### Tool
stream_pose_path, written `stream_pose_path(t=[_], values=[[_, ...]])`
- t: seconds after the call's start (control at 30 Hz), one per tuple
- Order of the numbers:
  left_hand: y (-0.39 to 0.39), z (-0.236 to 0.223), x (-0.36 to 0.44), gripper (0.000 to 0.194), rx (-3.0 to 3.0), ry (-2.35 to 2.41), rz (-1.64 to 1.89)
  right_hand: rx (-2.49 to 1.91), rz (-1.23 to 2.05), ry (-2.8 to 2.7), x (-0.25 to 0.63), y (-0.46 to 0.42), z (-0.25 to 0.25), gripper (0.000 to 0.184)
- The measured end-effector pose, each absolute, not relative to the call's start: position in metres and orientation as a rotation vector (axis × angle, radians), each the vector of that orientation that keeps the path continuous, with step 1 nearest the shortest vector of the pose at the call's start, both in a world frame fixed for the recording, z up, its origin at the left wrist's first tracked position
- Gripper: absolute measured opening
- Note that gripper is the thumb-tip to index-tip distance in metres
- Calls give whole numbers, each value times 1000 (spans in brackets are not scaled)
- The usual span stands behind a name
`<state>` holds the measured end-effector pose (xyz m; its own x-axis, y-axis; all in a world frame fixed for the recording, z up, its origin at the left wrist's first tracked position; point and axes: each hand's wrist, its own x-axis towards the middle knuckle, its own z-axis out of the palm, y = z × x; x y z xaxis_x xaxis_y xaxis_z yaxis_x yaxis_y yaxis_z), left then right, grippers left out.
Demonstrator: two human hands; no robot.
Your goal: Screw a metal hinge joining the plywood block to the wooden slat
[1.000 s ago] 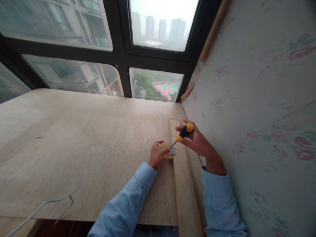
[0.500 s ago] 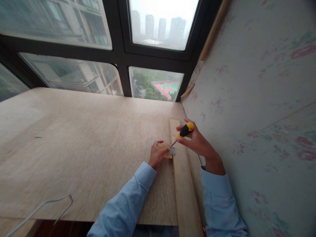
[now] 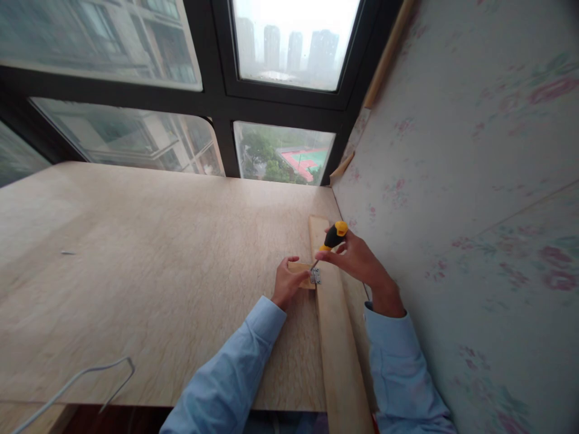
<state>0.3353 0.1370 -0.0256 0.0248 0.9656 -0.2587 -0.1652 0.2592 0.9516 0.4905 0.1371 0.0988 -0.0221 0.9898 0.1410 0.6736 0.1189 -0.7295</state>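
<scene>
A yellow-and-black screwdriver (image 3: pixel 335 235) is gripped in my right hand (image 3: pixel 355 256), its shaft slanting down and left. The tip meets the left leaf of a small metal hinge (image 3: pixel 315 276); whether a screw sits under it is too small to tell. That hinge lies across a small wooden block (image 3: pixel 299 267) and a long wooden board (image 3: pixel 339 337). With thumb and fingers my left hand (image 3: pixel 289 283) holds the small block against the board's left edge, the thumb close to the hinge.
Beneath everything is a beige marble-patterned sill (image 3: pixel 181 259). A small thin metal piece (image 3: pixel 68 253) lies at far left, and a white cable (image 3: pixel 85 371) loops over the front edge. Floral-papered wall (image 3: pixel 474 241) rises close on the right; dark-framed windows (image 3: pixel 221 108) stand behind.
My right hand has shifted slightly left and its fingers have closed further round the screwdriver, whose handle now stands more upright. My left hand, block and board stay practically in place.
</scene>
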Motion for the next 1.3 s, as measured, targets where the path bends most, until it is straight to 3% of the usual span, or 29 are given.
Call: stream_pose_path(t=[0.23,0.3,0.47,0.6,0.97,1.2,1.3], values=[[137,-26,336,56,886,1194,1076,-1179,1048,-1697,497,130,103,52],[137,-25,336,57,880,1195,1073,-1273,974,-1684,493,131,104,50],[136,-21,336,57,870,1194,1065,-1599,326,-1665,484,135,104,49],[136,-21,335,57,862,1191,1072,-1604,135,-1557,488,135,105,52],[135,-19,335,55,918,1228,1072,-1603,219,-1524,499,131,114,54],[135,-19,335,58,945,1224,1067,-2134,287,-1806,516,136,104,55],[135,-24,334,60,956,1215,1073,-2303,414,-1944,525,143,88,46]])
